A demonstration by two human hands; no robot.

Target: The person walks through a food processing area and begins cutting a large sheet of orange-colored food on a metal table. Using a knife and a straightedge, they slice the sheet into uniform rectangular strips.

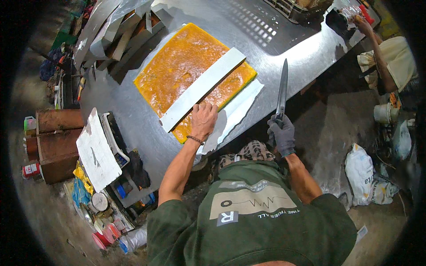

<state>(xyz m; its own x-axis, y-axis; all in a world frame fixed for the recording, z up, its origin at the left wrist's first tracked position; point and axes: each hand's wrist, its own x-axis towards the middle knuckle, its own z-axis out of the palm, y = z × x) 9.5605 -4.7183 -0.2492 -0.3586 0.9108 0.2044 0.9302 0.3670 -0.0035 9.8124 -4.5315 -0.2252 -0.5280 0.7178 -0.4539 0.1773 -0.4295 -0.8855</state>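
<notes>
A square orange-yellow slab (pixel 179 66) with a glossy, moist top lies on white paper (pixel 238 109) on the metal table. Across it runs a flat whitish bar (pixel 203 88), set diagonally, with one end passing the slab's lower-left edge. My bare left hand (pixel 203 121) rests on the slab with fingers curled, right by the bar's near edge. Whether those fingers pinch anything is hidden beneath them. In a grey glove, my right hand (pixel 282 135) grips a long knife (pixel 283 88) by its handle. Its blade points away from me, to the right of the slab.
Metal frame strips (pixel 128 36) are heaped at the table's (pixel 113 96) back left. A scale (pixel 114 143) with a white board (pixel 98 153) stands at left. Crates (pixel 293 10) sit at the far edge. Another person's arm (pixel 382 60) reaches in at right. White sacks (pixel 359 173) lie on the floor.
</notes>
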